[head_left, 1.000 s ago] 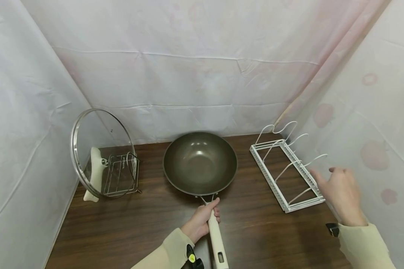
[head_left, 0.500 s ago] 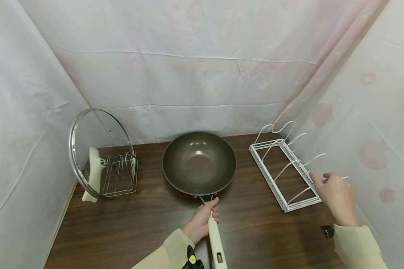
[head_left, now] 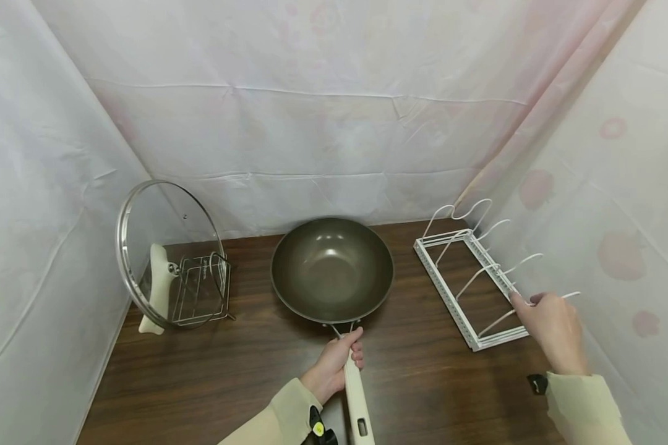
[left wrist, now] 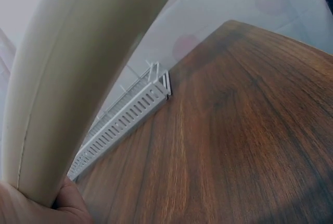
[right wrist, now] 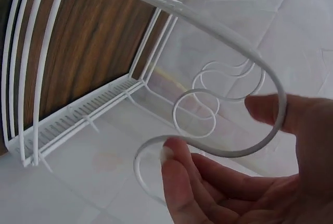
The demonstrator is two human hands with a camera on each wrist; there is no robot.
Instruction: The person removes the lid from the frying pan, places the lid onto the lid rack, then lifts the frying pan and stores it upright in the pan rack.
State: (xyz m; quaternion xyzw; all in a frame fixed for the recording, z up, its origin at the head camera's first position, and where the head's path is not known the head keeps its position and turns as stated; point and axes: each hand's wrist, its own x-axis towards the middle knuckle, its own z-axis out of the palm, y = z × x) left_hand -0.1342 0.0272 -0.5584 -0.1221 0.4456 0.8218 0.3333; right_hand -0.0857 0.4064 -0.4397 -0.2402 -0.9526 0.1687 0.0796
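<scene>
Rack [head_left: 445,295] grabbed!
Our right hand [head_left: 552,324] has just closed round the end wire [right wrist: 223,36]; left hand [head_left: 333,364] clutches the pan handle [head_left: 356,395], so we've likely got both steady.

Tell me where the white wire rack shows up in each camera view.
Head: white wire rack, right of centre, at the right hand.
Left wrist: rack left of centre, partly behind the pan handle.
Right wrist: rack frame upper left, wire loops reaching right.
Shared landmark: brown wooden table.
</scene>
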